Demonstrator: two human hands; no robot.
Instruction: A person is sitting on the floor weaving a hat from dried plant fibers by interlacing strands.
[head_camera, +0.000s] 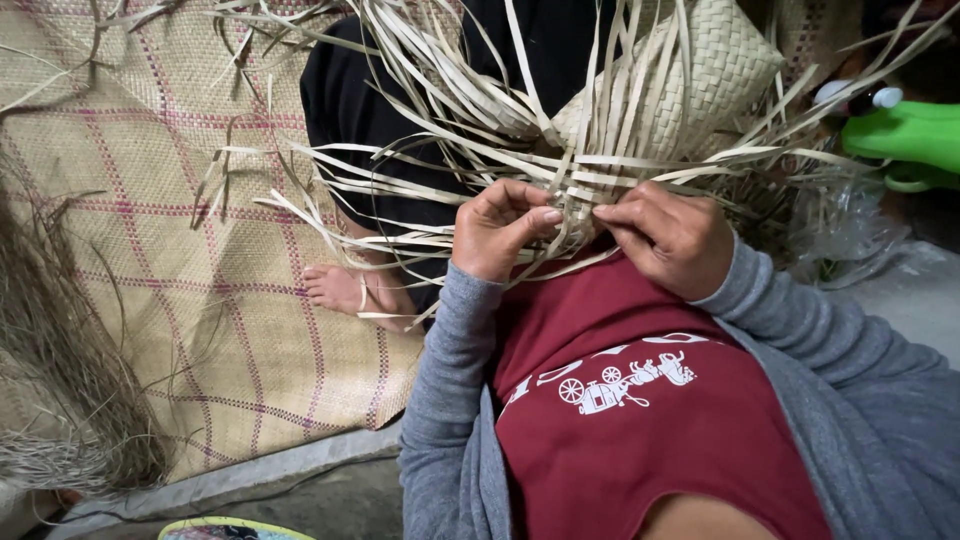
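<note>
A half-woven piece of pale straw strips (690, 80) rests on my lap, its finished checkered part at the upper right and many loose strips (430, 120) fanning out to the left and up. My left hand (497, 230) pinches strips at the near edge of the weave. Just to its right, my right hand (668, 237) pinches strips at the same edge. The fingertips of both hands almost meet there. Grey sleeves cover both my arms.
A woven floor mat (150, 230) with red-purple check lines lies at left, with a bare foot (345, 290) on it. A bundle of dry fibres (60, 380) sits at lower left. A green plastic toy (905, 135) and crumpled clear plastic (845, 235) lie at right.
</note>
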